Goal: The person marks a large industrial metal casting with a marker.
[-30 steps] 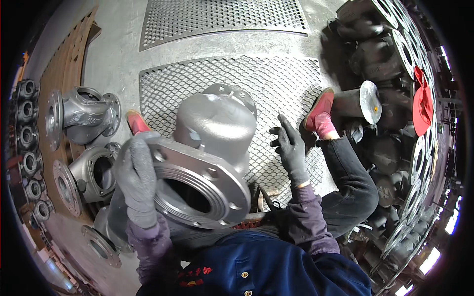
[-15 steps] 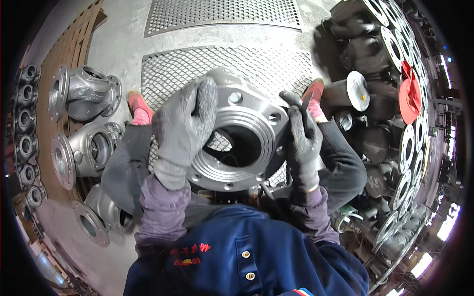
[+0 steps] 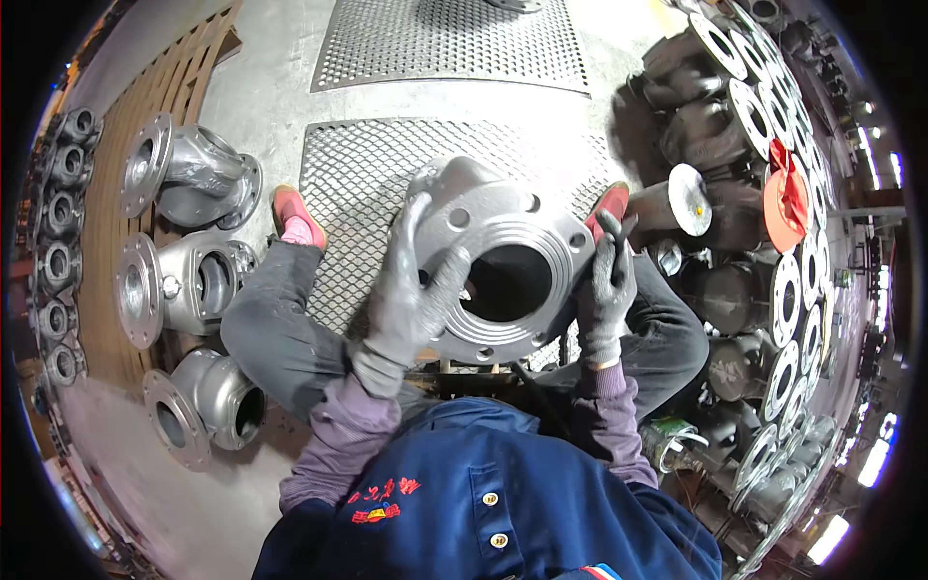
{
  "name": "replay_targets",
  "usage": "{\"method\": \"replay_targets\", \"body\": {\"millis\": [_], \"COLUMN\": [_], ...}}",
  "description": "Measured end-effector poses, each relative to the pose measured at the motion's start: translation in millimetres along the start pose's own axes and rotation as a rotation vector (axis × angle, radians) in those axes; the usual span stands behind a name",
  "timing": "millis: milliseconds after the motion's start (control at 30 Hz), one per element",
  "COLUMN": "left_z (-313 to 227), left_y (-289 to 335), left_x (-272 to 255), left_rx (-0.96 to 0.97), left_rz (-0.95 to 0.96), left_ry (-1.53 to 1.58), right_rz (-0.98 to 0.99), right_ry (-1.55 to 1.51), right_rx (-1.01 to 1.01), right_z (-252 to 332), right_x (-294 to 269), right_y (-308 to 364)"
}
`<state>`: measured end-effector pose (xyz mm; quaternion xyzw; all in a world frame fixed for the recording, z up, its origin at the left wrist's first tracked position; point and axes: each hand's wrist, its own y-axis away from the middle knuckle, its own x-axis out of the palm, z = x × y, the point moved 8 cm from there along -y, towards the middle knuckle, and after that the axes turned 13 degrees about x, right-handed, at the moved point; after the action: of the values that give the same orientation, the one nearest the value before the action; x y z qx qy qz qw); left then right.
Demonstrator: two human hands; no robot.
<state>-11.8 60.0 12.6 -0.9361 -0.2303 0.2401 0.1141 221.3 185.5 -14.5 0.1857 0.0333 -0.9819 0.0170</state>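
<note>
A grey cast-metal valve body [image 3: 570, 314] is in front of me between my knees, its round flange with bolt holes and ringed bore tilted up toward me. My left hand [image 3: 411, 290], in a grey glove, grips the flange's left side, the thumb lying over its face near the bore and the fingers along the edge. On the opposite side my right hand [image 3: 609, 295], also gloved, is against the flange's right edge. Its fingers point upward, slightly apart and not wrapped round the metal. What supports the casting underneath is mostly hidden.
Similar flanged castings [image 3: 188, 280] stand at my left beside a slatted wooden pallet [image 3: 169, 87]. Many more are stacked on the right, with a red cap [image 3: 788, 203] on them. Perforated metal mats [image 3: 445, 48] cover part of the floor ahead. My shoes [image 3: 300, 215] flank the casting.
The valve body has turned and shifted slightly right in view. My left hand has slid lower, its thumb now across the flange face. My right hand stays by the right edge.
</note>
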Motion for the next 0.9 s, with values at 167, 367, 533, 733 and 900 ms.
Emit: {"method": "replay_targets", "body": {"millis": [167,367,533,733,900], "left_z": [-3.0,-23.9,-23.4,-16.9,-14.7], "left_y": [18.0,24.4,27.8,27.9,29.0], "left_x": [9.0,20.4,27.6,23.5,18.3], "left_rx": [0.044,0.134,0.179,0.182,0.206], "left_rz": [-0.067,-0.076,-0.017,-0.040,-0.078], "left_ry": [-0.037,0.055,0.063,0.082,0.103], "right_rz": [-0.129,-0.128,-0.245,-0.232,-0.131], "right_ry": [0.210,-0.060,0.399,-0.066,-0.129], "right_rx": [-0.133,0.179,0.100,0.271,0.345], "right_z": [-25.0,-88.0,-100.7,-100.7,-78.9], "right_x": [-19.6,-58.6,-78.7,-71.5,-49.2], "right_y": [22.4,32.9,39.3,31.8,25.0]}}
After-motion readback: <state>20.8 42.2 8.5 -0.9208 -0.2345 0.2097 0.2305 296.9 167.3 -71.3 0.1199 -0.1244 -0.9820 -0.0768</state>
